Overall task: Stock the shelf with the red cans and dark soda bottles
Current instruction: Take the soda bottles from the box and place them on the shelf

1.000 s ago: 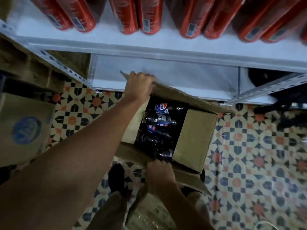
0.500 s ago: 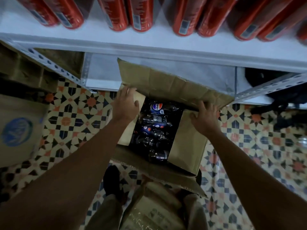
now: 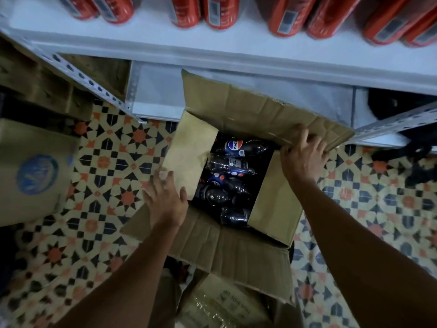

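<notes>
- Your left hand [image 3: 165, 202] lies flat with its fingers spread and straight, pressing on the near-left corner of the cardboard box [image 3: 227, 252], where the smooth left flap [image 3: 189, 157] meets the creased near flap.
- Your right hand [image 3: 303, 157] has its fingers curled over the far-right corner of the box, gripping the edge where the crumpled far flap [image 3: 255, 110] folds up.
- The box is plain brown corrugated card, dented and wrinkled, with all four flaps turned outward; it stands on the floor just in front of the shelf [image 3: 212, 53].
- The dark soda bottles [image 3: 231, 176] lie on their sides inside the box, piled one on another: glossy dark plastic, rounded shoulders, one with a round red, white and blue label facing up.
- The red cans [image 3: 215, 13] stand in a row on the white upper board of the shelf, smooth cylinders with small grey label patches.
- The shelf frame is pale metal angle with rows of punched holes.
- The tiled floor [image 3: 113, 166] carries a star pattern in cream, black and orange.
- A second cardboard box [image 3: 35, 171] with a round blue print stands to your left, well apart from the open one.
</notes>
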